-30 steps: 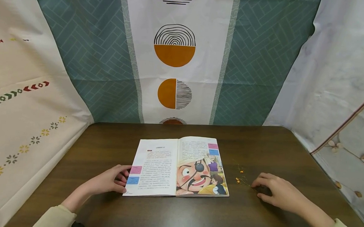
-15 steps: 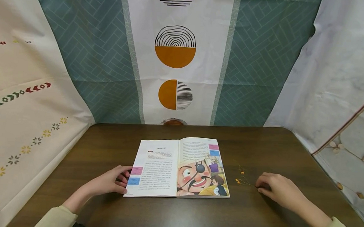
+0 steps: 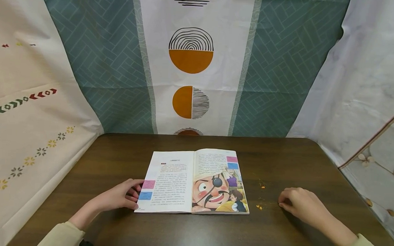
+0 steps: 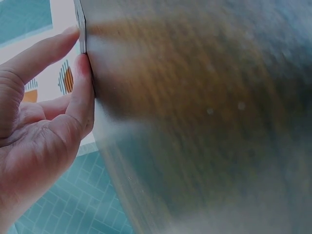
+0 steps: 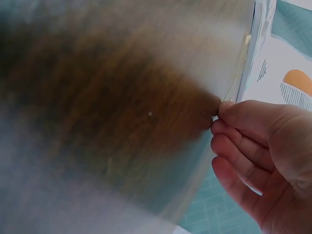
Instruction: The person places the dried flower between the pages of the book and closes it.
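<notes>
An open book [image 3: 173, 177] with printed text and a pirate picture lies on the table. My left hand [image 3: 121, 195] rests at its left edge, thumb and fingertips touching the edge. In the left wrist view, the left thumb and fingers [image 4: 83, 92] are loosely bent beside the thin book edge [image 4: 82, 29]. To the right of the book lies a thin dried flower sprig with small orange-yellow blossoms [image 3: 259, 207]. My right hand [image 3: 307, 206] pinches its fine stem [image 5: 229, 88] between thumb and index finger, the other fingers curled, as the right wrist view shows.
The dark brown wooden table [image 3: 192, 234] meets a teal and white patterned cloth [image 3: 117, 60] at the back. An embroidered cream cloth [image 3: 21, 130] hangs along the left, and a marbled white one [image 3: 367, 90] along the right.
The right hand has shifted slightly right, and its fingers have drawn together on the stem. The sprig's lower blossoms have moved nearer to me. The left hand stays at the book.
</notes>
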Motion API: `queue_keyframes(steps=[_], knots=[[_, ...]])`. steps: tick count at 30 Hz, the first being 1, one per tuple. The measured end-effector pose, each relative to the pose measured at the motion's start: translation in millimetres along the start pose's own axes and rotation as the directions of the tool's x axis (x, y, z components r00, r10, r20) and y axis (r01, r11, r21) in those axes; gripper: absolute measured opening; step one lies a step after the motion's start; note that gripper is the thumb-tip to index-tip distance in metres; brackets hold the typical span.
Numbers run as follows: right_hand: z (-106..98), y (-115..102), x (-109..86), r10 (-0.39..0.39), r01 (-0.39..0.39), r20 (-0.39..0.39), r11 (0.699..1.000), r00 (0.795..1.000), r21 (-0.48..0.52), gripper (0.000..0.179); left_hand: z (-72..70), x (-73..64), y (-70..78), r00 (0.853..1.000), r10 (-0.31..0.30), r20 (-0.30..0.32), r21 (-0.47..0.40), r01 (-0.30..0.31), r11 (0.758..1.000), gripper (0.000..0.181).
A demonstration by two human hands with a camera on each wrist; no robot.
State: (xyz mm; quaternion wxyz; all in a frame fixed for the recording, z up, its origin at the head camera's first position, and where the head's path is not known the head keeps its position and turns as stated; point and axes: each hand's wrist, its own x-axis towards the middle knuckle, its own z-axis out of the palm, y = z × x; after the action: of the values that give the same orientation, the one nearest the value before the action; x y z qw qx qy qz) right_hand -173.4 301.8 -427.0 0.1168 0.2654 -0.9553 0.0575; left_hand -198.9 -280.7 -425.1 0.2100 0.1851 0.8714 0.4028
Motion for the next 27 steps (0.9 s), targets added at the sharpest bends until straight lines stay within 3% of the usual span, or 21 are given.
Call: queue_keyframes(steps=[17,27], knots=[[2.1,3.2,1.8,-0.033,0.032,0.006,0.999,0.999,0.026,0.031,1.2,-1.0,2.4,1.0,0.004,-0.001,0.001,-0.004,1.0,0.085],[-1.9,1.9,14.9,-0.093,0.085,-0.092,0.993,0.991,-0.084,0.035,1.7,-1.5,2.5,1.0,0.02,0.001,-0.015,-0.02,1.0,0.083]])
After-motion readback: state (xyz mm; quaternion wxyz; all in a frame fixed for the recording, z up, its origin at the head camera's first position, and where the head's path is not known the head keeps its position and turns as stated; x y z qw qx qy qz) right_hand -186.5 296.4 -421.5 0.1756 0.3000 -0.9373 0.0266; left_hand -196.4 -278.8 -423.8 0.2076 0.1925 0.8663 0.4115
